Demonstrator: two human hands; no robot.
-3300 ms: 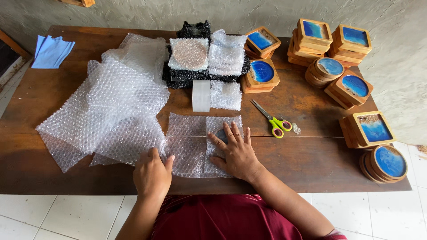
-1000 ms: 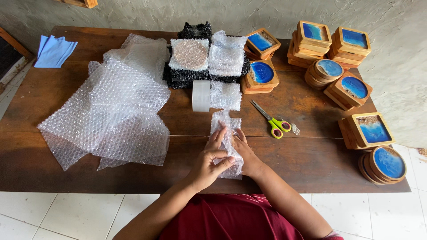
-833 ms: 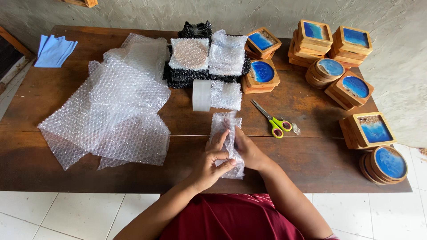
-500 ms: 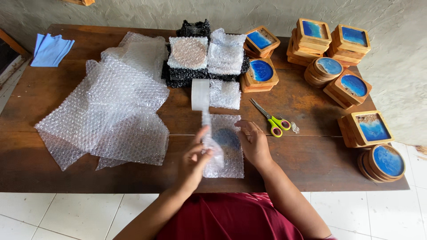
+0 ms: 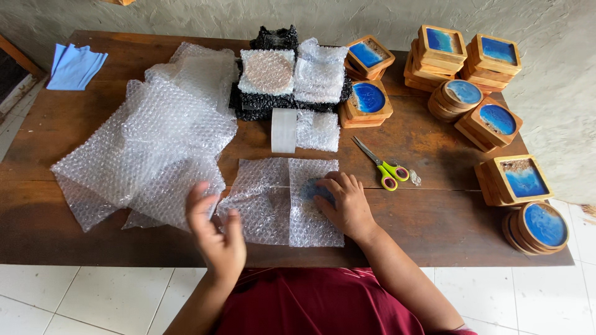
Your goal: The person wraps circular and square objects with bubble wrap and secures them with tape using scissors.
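Head view: wrapping step, coaster going into bubble wrap.
Right hand (image 5: 346, 203): fingers spread, pressing coaster (image 5: 313, 189) onto bubble wrap sheet (image 5: 273, 201), near table (image 5: 434, 223) front edge.
Left hand (image 5: 216, 232): raised, empty, fingers loosely together.
Next, likely: fold sheet over; tape roll (image 5: 284, 130) sits just behind.

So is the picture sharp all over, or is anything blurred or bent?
Head view: mostly sharp in soft, even daylight with faint shadows. The left hand is smeared by motion, while the right hand on the bubble wrap is crisp. The table edges bow slightly, a wide-lens effect. The wrap pile glints a little.
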